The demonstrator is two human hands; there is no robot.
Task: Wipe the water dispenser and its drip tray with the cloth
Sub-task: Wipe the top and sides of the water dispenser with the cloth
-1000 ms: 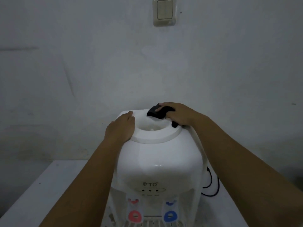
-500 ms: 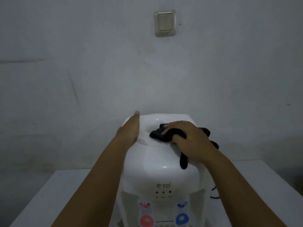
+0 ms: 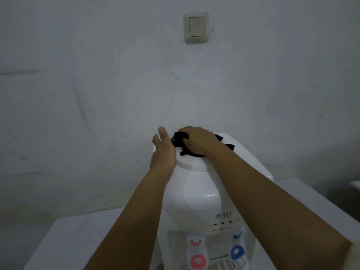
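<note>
— White glossy plastic, that's the tabletop water dispenser (image 3: 202, 193)?
— Yes. It stands upright on the pale worktop (image 3: 81, 236), long axis vertical, front turned toward the camera. Nearest, at the bottom edge, are the slotted drip tray (image 3: 220, 265), a red tap lever (image 3: 197, 257) to the left and a blue tap lever (image 3: 238, 248) to the right.
— And the black crumpled cloth (image 3: 180, 140)?
— On the dispenser's round top collar, under the right hand (image 3: 198, 141), whose fingers are curled round it, clamped on the fabric.
— The left hand (image 3: 163, 151)?
— Edge-on against the collar's left side, fingers straight and together, holding nothing.
— Beyond?
— Grey wall with a cream light switch (image 3: 196, 28).
</note>
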